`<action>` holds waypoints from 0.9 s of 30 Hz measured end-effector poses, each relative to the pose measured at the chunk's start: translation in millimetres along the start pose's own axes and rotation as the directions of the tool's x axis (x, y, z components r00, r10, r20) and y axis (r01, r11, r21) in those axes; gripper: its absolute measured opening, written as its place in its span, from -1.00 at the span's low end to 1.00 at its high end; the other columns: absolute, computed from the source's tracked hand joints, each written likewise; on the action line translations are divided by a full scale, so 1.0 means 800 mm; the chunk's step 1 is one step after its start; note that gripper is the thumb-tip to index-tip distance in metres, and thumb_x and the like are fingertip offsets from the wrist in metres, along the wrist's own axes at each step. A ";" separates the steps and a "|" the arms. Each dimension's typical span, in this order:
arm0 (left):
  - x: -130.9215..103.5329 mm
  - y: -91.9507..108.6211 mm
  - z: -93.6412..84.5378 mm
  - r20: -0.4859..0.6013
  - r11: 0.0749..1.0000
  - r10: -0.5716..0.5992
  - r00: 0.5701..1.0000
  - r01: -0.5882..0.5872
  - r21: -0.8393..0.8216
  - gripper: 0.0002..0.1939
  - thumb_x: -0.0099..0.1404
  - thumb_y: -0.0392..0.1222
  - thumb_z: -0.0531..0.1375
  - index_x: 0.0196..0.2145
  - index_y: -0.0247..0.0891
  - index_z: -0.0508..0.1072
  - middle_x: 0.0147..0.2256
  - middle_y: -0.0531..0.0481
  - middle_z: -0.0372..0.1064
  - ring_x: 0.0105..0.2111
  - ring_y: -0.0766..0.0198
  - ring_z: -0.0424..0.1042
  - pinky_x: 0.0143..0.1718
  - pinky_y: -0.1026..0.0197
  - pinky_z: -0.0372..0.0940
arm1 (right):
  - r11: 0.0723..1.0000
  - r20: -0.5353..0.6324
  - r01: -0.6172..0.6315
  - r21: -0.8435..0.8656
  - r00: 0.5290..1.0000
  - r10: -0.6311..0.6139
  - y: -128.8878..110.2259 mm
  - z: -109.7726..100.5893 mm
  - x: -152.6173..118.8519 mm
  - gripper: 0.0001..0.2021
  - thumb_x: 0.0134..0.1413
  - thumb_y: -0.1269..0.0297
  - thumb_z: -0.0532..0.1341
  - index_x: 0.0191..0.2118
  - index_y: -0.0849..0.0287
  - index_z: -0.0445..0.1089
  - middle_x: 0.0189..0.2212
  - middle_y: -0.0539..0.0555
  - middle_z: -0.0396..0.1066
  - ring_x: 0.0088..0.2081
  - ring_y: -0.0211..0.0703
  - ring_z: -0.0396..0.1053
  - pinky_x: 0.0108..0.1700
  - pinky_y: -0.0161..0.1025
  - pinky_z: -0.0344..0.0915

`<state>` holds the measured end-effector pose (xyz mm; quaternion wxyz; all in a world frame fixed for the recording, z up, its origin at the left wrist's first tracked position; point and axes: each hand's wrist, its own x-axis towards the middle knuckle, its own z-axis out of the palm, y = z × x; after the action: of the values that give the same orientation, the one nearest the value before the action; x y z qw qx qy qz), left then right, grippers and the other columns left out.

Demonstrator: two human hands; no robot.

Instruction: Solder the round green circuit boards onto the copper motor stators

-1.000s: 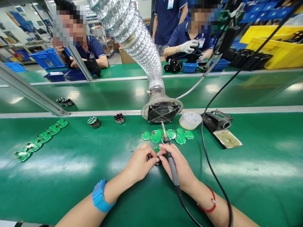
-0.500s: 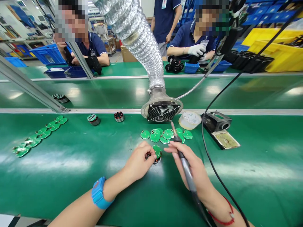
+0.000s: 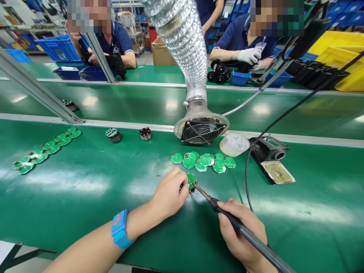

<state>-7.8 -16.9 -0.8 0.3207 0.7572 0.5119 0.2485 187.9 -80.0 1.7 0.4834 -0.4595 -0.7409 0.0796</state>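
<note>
Green circuit board (image 3: pixel 191 178) on top of a round motor part (image 3: pixel 192 191), near mid-table between both hands. Beneath, a glossy green table (image 3: pixel 71 206); beyond, a workshop with co-workers at a facing bench (image 3: pixel 159 72) and yellow bins (image 3: pixel 341 57). Farther up the table, loose boards (image 3: pixel 188 160) just beyond the work, a fan (image 3: pixel 203 132) under a silver duct (image 3: pixel 193 57), a tape roll (image 3: pixel 234 144) and an iron stand (image 3: pixel 269 149); off left, a row of boards (image 3: pixel 48 147). In the way, left hand (image 3: pixel 170 192), fingers closed on the motor part's left side and hiding it. Right hand (image 3: pixel 244 227) clamped round the soldering iron (image 3: pixel 251 237), slanting up-left, tip at the board's right edge. Board round in outline, component face upward
</note>
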 end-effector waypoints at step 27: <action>0.002 -0.002 0.000 0.022 0.999 0.003 1.000 -0.004 0.036 -0.83 0.24 -0.36 0.03 -0.47 -0.17 0.14 -0.42 0.06 0.14 -0.39 0.23 0.23 -0.34 0.19 0.16 | 0.999 -0.035 -0.029 0.014 0.999 0.030 0.008 0.001 -0.005 -0.78 0.14 0.40 0.22 -0.11 0.03 0.48 -0.45 0.04 0.57 -0.50 -0.06 0.54 -0.42 -0.16 0.54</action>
<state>-8.2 -15.3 -1.5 0.3122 0.7665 0.5115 0.2312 191.5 -79.3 -4.7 0.4982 -0.4686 -0.7248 0.0835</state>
